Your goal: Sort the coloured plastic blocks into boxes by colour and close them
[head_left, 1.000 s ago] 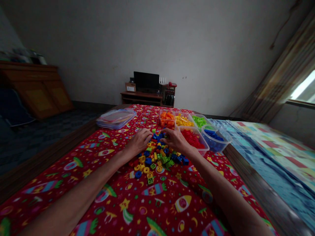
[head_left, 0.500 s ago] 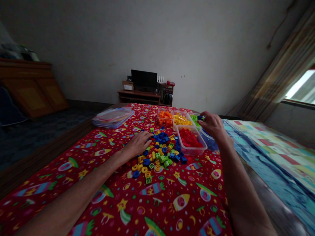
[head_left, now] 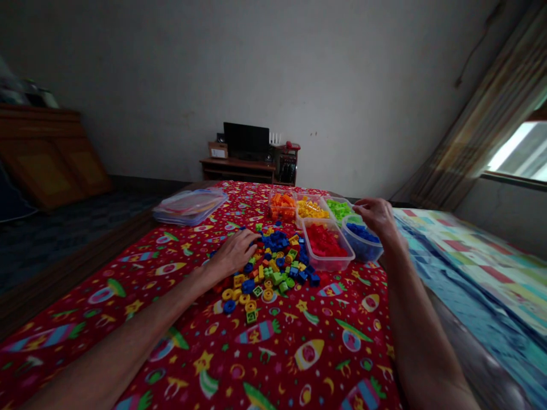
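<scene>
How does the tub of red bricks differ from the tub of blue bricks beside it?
The red tub is rectangular; the blue tub is rounded. The red tub lies nearer the loose pile; the blue tub is farther right. The right hand is over the blue tub's far rim; no hand is at the red tub. Both are clear and lidless.

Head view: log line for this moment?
left hand: on block pile | right hand: above blue tub | red tub: beside blue tub

Left hand (head_left: pixel 233 252) rests on the mixed brick pile (head_left: pixel 273 267); right hand (head_left: pixel 376 216) hovers over the blue-brick tub (head_left: pixel 363 242).
</scene>
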Available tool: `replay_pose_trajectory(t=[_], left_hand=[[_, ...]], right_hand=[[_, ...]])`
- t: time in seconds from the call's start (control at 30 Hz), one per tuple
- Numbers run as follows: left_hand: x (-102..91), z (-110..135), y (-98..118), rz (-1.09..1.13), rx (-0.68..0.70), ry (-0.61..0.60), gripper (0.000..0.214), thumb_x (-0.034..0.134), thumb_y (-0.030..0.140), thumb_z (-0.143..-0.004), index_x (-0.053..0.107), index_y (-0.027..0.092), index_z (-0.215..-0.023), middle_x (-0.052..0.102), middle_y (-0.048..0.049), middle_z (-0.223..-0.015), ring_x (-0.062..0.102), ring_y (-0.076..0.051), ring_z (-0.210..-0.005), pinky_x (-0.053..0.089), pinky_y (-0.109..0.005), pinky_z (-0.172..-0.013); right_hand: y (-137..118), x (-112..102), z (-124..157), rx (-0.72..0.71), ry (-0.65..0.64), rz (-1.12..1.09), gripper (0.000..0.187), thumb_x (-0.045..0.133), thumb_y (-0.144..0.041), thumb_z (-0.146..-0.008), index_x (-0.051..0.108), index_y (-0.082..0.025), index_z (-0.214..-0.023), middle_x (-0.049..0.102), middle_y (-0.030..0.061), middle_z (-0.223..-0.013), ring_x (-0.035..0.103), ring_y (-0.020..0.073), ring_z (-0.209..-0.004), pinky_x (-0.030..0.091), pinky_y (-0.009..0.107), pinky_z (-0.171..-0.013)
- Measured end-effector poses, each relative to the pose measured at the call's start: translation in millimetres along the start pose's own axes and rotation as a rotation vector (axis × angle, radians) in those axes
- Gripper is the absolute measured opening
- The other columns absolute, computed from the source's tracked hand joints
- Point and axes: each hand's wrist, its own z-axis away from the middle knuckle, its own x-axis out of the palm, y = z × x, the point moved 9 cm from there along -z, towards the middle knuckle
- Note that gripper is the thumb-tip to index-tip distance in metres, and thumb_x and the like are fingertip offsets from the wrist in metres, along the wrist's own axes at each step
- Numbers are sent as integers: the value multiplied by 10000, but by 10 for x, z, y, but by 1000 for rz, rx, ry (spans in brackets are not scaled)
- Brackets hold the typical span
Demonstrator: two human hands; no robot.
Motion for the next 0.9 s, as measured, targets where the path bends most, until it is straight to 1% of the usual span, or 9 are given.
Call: replay_pose_trajectory(t=[0.07, 0.13, 0.27, 0.33, 0.43, 0.57, 0.7, 0.8, 0.9], left_hand=[[6, 3, -5, 1, -3, 1, 313, 380, 271, -903, 589, 157, -1106, 604, -102, -1030, 566, -232, -966, 471, -386, -870], [8, 10, -17, 6, -12, 2, 313, 380, 275, -905, 592, 156, -1103, 604, -103, -1035, 565, -233, -967, 472, -386, -872], [-3, 28, -24, 18, -9, 26, 312, 384, 269, -907, 591, 157, -1113, 601, -102, -1036, 558, -231, -973, 468, -388, -879], [-6, 31, -24, 21, -8, 38, 308, 390, 266, -904, 597, 161, -1106, 605, -99, -1021, 563, -228, -957, 473, -386, -869], [-23, 21, -13, 30, -11, 45, 301, 404, 264, -896, 607, 159, -1092, 612, -101, -1022, 571, -228, -955, 478, -381, -864], [-99, -13, 29, 68, 2, 39, 282, 400, 212, -878, 638, 155, -1020, 639, -91, -966, 595, -209, -910, 493, -354, -838], [-234, -50, 7, 108, -10, 94, 310, 379, 122, -835, 658, 175, -959, 648, -67, -931, 605, -184, -901, 496, -326, -839], [-242, -63, -81, 90, -47, 119, 335, 381, 152, -840, 641, 175, -1050, 643, -84, -1051, 579, -202, -1013, 461, -369, -931], [-84, -55, -180, 77, -74, 29, 390, 426, 268, -853, 568, 174, -1204, 592, -101, -1232, 517, -237, -1149, 394, -430, -1021]], right_hand=[[35, 64, -109, -7, 31, 39, 254, 554, -297, -756, 737, -157, -864, 714, 85, -805, 638, 190, -735, 453, 285, -670], [95, 160, -278, -7, 31, 102, 246, 545, -287, -766, 731, -168, -872, 712, 96, -847, 639, 209, -786, 460, 306, -699], [194, 277, -616, -10, 45, 191, 297, 561, -333, -765, 711, -161, -955, 693, 137, -936, 623, 258, -906, 463, 363, -764], [185, 299, -673, -22, 49, 159, 322, 543, -329, -774, 704, -143, -982, 693, 147, -940, 628, 259, -903, 463, 372, -782], [75, 315, -566, -39, 41, 80, 315, 497, -285, -793, 714, -133, -964, 710, 131, -891, 647, 236, -842, 469, 344, -773], [-277, 335, -253, -123, 25, 11, 305, 469, -252, -802, 726, -140, -924, 724, 99, -832, 655, 198, -768, 463, 283, -722], [-798, 531, 58, -299, -132, -46, 271, 469, -217, -806, 723, -159, -878, 715, 68, -762, 634, 156, -686, 433, 237, -644], [-1239, 753, 351, -463, -282, -89, 239, 482, -149, -783, 713, -167, -837, 698, 50, -742, 608, 140, -675, 411, 226, -616], [-1609, 999, 669, -573, -414, -117, 249, 473, -102, -781, 702, -162, -858, 689, 51, -756, 597, 139, -701, 412, 227, -644]])
